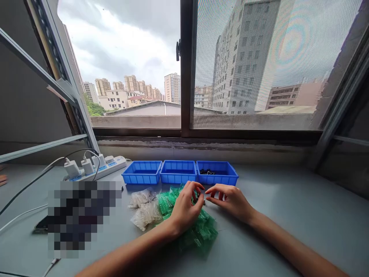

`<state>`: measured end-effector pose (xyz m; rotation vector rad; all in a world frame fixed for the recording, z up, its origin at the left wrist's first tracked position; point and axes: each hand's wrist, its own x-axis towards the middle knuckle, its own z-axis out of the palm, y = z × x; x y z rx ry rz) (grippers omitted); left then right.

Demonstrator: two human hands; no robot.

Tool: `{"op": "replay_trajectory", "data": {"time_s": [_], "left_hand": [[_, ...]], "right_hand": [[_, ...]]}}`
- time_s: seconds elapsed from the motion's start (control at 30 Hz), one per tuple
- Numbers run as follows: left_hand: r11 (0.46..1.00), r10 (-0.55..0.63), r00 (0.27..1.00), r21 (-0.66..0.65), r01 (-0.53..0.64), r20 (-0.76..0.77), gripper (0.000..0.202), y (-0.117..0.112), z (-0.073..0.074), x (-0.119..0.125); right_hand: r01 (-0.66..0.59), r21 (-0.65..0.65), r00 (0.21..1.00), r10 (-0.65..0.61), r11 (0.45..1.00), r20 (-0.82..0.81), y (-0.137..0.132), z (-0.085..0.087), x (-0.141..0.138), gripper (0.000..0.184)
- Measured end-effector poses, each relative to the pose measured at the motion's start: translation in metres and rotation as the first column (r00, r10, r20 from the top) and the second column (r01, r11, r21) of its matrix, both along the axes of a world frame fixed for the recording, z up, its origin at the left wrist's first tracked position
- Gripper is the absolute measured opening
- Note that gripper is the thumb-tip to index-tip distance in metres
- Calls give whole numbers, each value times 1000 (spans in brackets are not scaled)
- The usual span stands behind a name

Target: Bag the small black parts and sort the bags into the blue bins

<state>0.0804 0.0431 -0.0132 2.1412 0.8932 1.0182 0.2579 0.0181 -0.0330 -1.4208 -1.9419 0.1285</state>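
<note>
Head view: dark bits sit just below centre frame, inside the curl of the left hand. That's the key relation: the left's thumb and fingers wrap round them, while the right hand is on the frame's right side of them, fingertips just beside, pointing in toward frame centre. Left is nearer. Long axis of the bits: too small to read.

Right: thumb and forefinger apart, nothing visible between. Left: fingers bent round the bits, but from where I stand I can't tell whether they're really pinched or just lie behind the thumb.

Green bags heap under the left wrist, lower centre; clear bags touch the heap on its frame-left side. Three blue bins above, in a row; the end one, frame right, has black parts in it.

Hard to make out: left palm hidden, part of the green heap covered by hand and forearm, both forearms cut by the frame edges, device at lower left pixelated.
</note>
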Motion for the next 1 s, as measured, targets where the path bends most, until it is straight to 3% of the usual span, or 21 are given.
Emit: {"op": "replay_trajectory", "data": {"time_s": [0.4, 1.0], "left_hand": [[1000, -6, 1000, -11, 6, 2, 12, 0, 0, 0], [1000, 21, 1000, 1, -21, 0, 11, -1, 0, 0]], "right_hand": [[-255, -49, 965, 251, 966, -76, 2, -7, -2, 26], [-150, -93, 985, 142, 984, -94, -2, 0, -4, 9]]}}
